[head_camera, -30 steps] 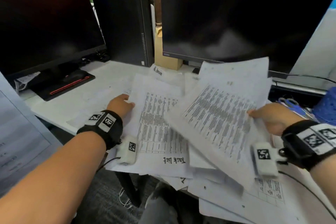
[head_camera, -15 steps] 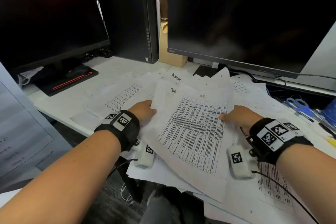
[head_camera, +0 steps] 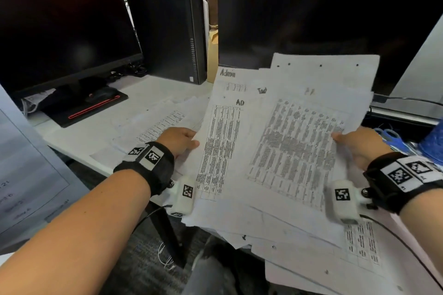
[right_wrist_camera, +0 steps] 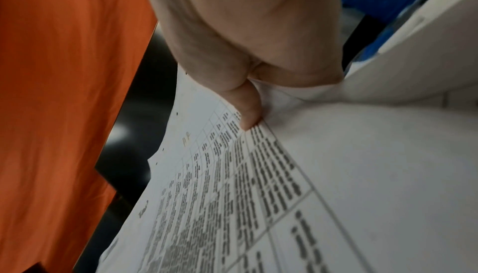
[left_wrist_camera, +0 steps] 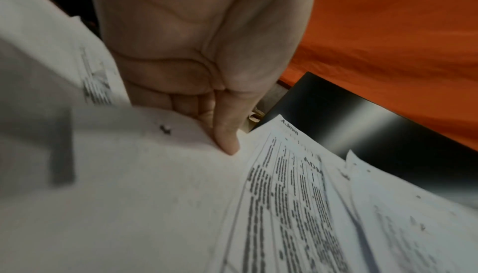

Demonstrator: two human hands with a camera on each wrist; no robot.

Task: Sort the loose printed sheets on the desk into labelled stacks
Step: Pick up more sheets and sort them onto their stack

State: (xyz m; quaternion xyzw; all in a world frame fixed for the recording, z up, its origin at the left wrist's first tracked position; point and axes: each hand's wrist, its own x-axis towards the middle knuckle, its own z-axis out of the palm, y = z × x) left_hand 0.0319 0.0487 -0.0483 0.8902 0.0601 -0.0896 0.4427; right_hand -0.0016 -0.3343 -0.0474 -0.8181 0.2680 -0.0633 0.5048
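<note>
Evidently the printed sheets (head_camera: pixel 282 151) were light, limp and apt to slide apart, so the side margins were judged the soundest hold. Raised over the desk (head_camera: pixel 96 134), the fanned bundle was pinched at one edge by the left hand (head_camera: pixel 178 140) and at the other by the right hand (head_camera: pixel 362 145), thumbs on top.

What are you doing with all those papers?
A person is sorting printed sheets at a desk. Both hands hold up a fanned bundle of sheets: the left hand grips its left edge, and the right hand pinches its right edge. One held sheet has "Admin" handwritten at the top. More loose sheets still lie spread on the desk, so the sorting isn't finished.
</note>
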